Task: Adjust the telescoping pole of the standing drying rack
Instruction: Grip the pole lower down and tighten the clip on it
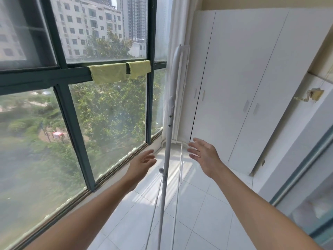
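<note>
Both hands up and empty here, one either side of the pole [166, 150]. The pole stands slanted in mid-frame, rising from the tiled floor [198, 204] towards the window [108, 114], with two dark holes up its shaft and a small knob [161, 170] lower down. Left hand [142, 164] is just beside it, fingers [149, 155] spread and clear of the tube. Right hand [203, 153] sits a little further off, fingers [193, 147] fanned apart too. Nothing gripped yet. The risk, as I read it: nobody's steadying that leaning pole, so a one-sided grab could tip the rack towards the glass. Loosen the knob without holding the upper section, and it may slide down and pinch a finger.
</note>
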`<state>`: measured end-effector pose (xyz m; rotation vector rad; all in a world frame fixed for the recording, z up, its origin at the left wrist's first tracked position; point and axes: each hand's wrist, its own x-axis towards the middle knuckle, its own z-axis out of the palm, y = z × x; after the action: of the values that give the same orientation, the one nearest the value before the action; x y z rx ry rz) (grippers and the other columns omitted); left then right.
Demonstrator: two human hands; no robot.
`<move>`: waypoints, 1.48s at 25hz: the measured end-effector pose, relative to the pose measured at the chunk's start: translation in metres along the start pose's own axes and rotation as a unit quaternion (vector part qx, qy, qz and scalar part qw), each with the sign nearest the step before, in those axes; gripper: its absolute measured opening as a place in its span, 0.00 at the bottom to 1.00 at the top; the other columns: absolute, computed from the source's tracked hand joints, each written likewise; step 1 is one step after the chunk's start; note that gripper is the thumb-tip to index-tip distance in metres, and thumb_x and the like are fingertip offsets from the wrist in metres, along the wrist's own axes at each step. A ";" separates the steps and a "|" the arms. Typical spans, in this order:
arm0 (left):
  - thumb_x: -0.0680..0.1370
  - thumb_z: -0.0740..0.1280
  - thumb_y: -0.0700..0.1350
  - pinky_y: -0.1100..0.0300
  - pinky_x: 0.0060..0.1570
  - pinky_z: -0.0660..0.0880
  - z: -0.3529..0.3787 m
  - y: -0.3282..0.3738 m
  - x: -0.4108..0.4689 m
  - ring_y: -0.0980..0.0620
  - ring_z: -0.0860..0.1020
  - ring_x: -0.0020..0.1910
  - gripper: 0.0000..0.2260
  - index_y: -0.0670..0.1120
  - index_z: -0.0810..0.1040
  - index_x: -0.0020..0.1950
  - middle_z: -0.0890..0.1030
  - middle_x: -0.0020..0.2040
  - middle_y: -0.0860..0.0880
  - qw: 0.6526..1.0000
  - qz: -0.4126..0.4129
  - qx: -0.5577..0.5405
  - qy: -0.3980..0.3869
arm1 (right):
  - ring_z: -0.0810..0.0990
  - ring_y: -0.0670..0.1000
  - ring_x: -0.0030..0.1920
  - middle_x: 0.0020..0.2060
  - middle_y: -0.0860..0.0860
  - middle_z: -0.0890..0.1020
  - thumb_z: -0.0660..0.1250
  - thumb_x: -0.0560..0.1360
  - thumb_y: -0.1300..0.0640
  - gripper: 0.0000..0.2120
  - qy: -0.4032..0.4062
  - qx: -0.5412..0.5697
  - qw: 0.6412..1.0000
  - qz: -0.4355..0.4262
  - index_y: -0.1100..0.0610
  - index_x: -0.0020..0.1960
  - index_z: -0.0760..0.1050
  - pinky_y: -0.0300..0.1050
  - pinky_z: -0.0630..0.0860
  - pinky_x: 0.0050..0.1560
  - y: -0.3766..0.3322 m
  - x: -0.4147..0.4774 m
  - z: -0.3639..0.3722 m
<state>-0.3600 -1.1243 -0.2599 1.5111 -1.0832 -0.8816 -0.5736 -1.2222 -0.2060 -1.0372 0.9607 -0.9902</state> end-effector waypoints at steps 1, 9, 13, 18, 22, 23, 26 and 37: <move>0.73 0.69 0.40 0.58 0.53 0.70 0.007 0.003 0.007 0.53 0.76 0.56 0.23 0.48 0.70 0.67 0.78 0.60 0.46 1.000 -0.007 0.023 0.003 | 0.79 0.54 0.49 0.50 0.53 0.81 0.63 0.78 0.60 0.19 -0.019 -0.042 0.999 -0.013 0.61 0.68 0.70 0.44 0.76 0.49 -0.007 0.007 0.006; 0.68 0.72 0.44 0.48 0.50 0.76 0.070 0.013 0.037 0.47 0.79 0.51 0.18 0.47 0.76 0.57 0.82 0.51 0.45 0.987 0.004 0.149 0.061 | 0.77 0.50 0.50 0.55 0.59 0.81 0.68 0.73 0.64 0.21 -0.212 -0.320 0.919 -0.084 0.60 0.66 0.75 0.45 0.74 0.56 -0.015 0.037 0.038; 0.69 0.71 0.41 0.50 0.46 0.78 0.070 0.008 0.038 0.52 0.82 0.42 0.14 0.52 0.78 0.53 0.84 0.41 0.48 0.984 0.017 0.140 0.109 | 0.75 0.50 0.41 0.45 0.58 0.80 0.68 0.73 0.67 0.12 -0.250 -0.314 0.909 -0.111 0.59 0.55 0.79 0.49 0.75 0.52 -0.005 0.050 0.039; 0.70 0.71 0.37 0.55 0.47 0.77 0.051 0.007 0.037 0.49 0.82 0.46 0.16 0.49 0.77 0.56 0.83 0.43 0.47 0.984 0.016 0.128 0.119 | 0.81 0.56 0.43 0.39 0.54 0.82 0.70 0.72 0.66 0.10 -0.288 -0.278 0.906 -0.136 0.54 0.45 0.71 0.49 0.77 0.52 0.003 0.063 0.065; 0.71 0.70 0.35 0.61 0.47 0.77 0.012 -0.003 0.036 0.53 0.82 0.46 0.19 0.50 0.76 0.58 0.84 0.45 0.47 0.989 0.007 0.090 0.115 | 0.82 0.50 0.41 0.39 0.53 0.83 0.72 0.70 0.63 0.19 -0.304 -0.235 0.915 -0.125 0.53 0.54 0.66 0.42 0.77 0.46 0.026 0.073 0.102; 0.71 0.70 0.35 0.65 0.44 0.77 0.000 -0.005 0.035 0.57 0.81 0.44 0.19 0.51 0.76 0.58 0.84 0.43 0.49 0.988 0.005 0.098 0.116 | 0.82 0.49 0.40 0.38 0.52 0.83 0.72 0.70 0.64 0.21 -0.322 -0.228 0.911 -0.120 0.55 0.58 0.68 0.42 0.77 0.46 0.030 0.077 0.115; 0.72 0.69 0.35 0.71 0.38 0.75 -0.035 -0.010 0.037 0.64 0.81 0.39 0.19 0.51 0.75 0.59 0.82 0.40 0.56 0.988 0.000 0.100 0.121 | 0.81 0.51 0.40 0.37 0.54 0.81 0.73 0.69 0.65 0.20 -0.355 -0.235 0.898 -0.115 0.60 0.59 0.72 0.45 0.78 0.47 0.037 0.085 0.153; 0.71 0.69 0.34 0.63 0.46 0.78 -0.151 -0.033 0.050 0.57 0.82 0.43 0.20 0.53 0.74 0.58 0.83 0.42 0.50 0.988 -0.018 0.105 0.113 | 0.72 0.51 0.39 0.34 0.51 0.70 0.76 0.65 0.66 0.17 -0.400 -0.225 0.885 -0.081 0.58 0.46 0.70 0.42 0.75 0.41 0.063 0.106 0.270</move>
<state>-0.1977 -1.1212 -0.2621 1.7642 -1.0085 -0.6170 -0.2789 -1.2502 -0.2218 -1.7548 0.4061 -0.3707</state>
